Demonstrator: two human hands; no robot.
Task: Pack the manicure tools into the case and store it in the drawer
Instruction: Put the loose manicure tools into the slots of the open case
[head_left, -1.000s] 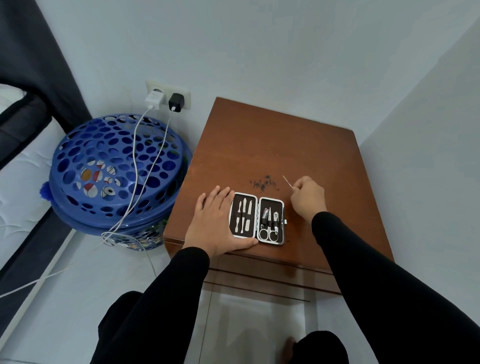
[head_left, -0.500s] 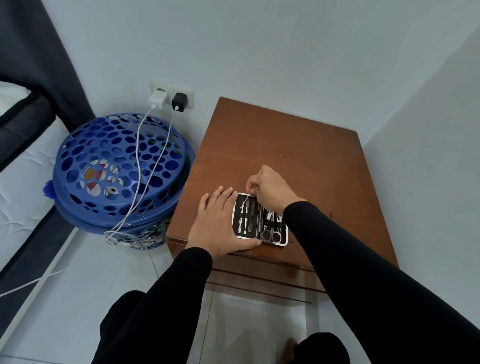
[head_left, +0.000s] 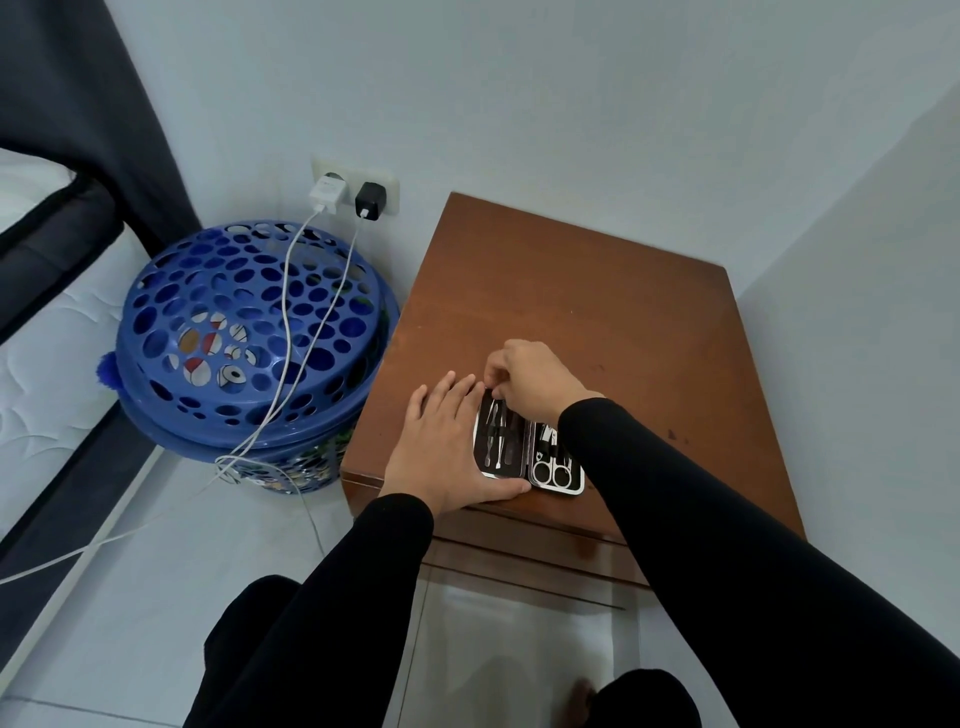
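Note:
An open black manicure case (head_left: 524, 457) with a white rim lies near the front edge of the brown wooden cabinet (head_left: 597, 322). Its left half holds several slim metal tools (head_left: 496, 436); its right half holds small scissors (head_left: 553, 470). My left hand (head_left: 447, 441) lies flat, fingers spread, pressing the case's left edge and front rim. My right hand (head_left: 530, 382) hovers over the top of the left half, fingertips pinched on the end of a thin metal tool at the case's top edge. The drawer front (head_left: 535, 551) below the cabinet top is shut.
A blue perforated laundry basket (head_left: 244, 338) stands left of the cabinet. Two chargers (head_left: 348, 195) sit in a wall socket, with white cables trailing over the basket to the floor. A mattress edge (head_left: 47, 364) is at far left. The wall closes in on the right.
My right hand picked a thin tool off the cabinet top at the right, carried it left over the case, and now pinches it at the top of the left half. My left hand stayed put.

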